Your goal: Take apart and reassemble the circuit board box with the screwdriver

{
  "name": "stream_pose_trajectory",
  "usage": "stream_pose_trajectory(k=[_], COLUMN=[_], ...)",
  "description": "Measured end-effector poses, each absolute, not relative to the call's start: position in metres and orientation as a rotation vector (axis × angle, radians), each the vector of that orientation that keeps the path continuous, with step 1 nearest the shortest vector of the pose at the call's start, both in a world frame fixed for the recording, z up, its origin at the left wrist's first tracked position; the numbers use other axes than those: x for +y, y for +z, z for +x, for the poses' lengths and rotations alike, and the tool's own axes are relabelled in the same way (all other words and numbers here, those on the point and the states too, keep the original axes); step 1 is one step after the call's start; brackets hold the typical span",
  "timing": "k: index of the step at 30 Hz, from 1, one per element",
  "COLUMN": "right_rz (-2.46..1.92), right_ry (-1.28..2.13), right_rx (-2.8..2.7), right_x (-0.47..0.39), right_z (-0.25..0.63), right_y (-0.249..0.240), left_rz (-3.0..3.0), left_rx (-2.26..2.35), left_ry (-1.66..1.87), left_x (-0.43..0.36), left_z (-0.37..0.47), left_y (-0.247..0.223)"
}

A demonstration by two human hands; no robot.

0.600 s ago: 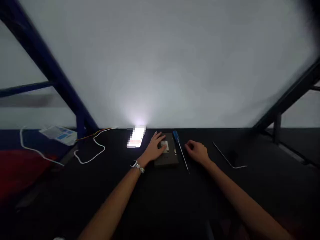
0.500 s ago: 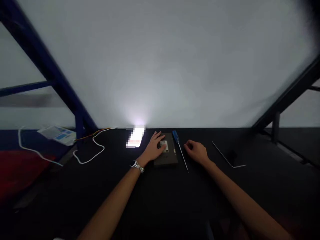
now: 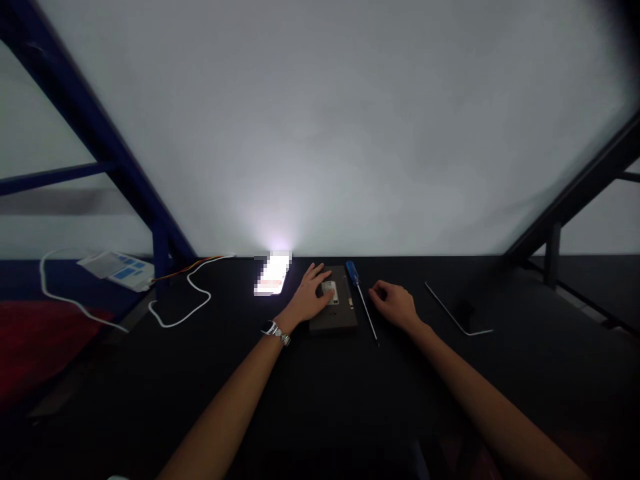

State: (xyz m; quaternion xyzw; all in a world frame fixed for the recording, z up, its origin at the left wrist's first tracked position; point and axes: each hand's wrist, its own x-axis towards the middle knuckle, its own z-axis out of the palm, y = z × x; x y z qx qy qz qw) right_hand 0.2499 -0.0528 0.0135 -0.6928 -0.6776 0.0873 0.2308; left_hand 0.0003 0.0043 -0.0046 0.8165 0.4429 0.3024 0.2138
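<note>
My left hand (image 3: pixel 307 300) lies with its fingers spread over a dark, flat rectangular device (image 3: pixel 333 321), covering its upper left part. A white printed label (image 3: pixel 334 293) shows beside the thumb, and small metallic bits appear along the device's right edge. Just right of it lies a screwdriver (image 3: pixel 367 311) with a blue handle pointing away from me and a long thin shaft, untouched. Beyond the screwdriver my right hand (image 3: pixel 395 305) rests on the black table with fingers loosely curled in; nothing shows in it.
A brightly lit phone (image 3: pixel 273 275) lies by the wall, partly pixelated. To the left a white cable (image 3: pixel 193 310) curves near a paper sheet (image 3: pixel 123 270) and red cloth (image 3: pixel 45 347). A thin bent metal rod (image 3: pixel 450 316) lies at right. Slanted frame bars (image 3: pixel 125 160) stand on both sides.
The view has shifted very slightly. Both hands, the device and the screwdriver keep their places.
</note>
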Motion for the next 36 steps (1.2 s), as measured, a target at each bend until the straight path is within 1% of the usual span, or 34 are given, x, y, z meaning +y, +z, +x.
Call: stream_pose_trajectory(k=[8, 13, 17, 22, 25, 28, 31, 33, 36], right_rz=[-1.958, -1.983, -2.041, -2.108, -2.104, -1.991, -1.706, -1.522, -1.378], right_ry=[0.228, 0.116, 0.091, 0.124, 0.236, 0.416, 0.565, 0.626, 0.645], right_rx=[-1.893, -2.036, -2.117, -2.104, -1.993, -1.839, -1.714, -1.647, -1.607], right_x=[-0.057, -0.06, -0.058, -0.053, -0.05, -0.047, -0.043, -0.04, -0.033], right_z=[0.243, 0.231, 0.227, 0.227, 0.232, 0.241, 0.247, 0.247, 0.242], right_y=[0.02, 0.026, 0.028, 0.029, 0.028, 0.025, 0.021, 0.02, 0.027], left_rz=[2.322, 2.462, 2.59, 2.651, 2.615, 2.592, 2.571, 2.552, 2.503], left_rx=[1.266, 1.378, 1.378, 1.372, 1.369, 1.344, 1.318, 1.295, 1.257], left_ry=[0.805, 0.78, 0.741, 0.692, 0.701, 0.738, 0.769, 0.796, 0.855], left_x=[0.002, 0.0, 0.003, 0.01, 0.011, 0.008, 0.002, 0.0, 0.0], left_z=[0.0, 0.006, 0.019, 0.031, 0.033, 0.031, 0.027, 0.025, 0.024], left_y=[-0.001, 0.015, 0.027, 0.029, 0.025, 0.021, 0.02, 0.022, 0.028])
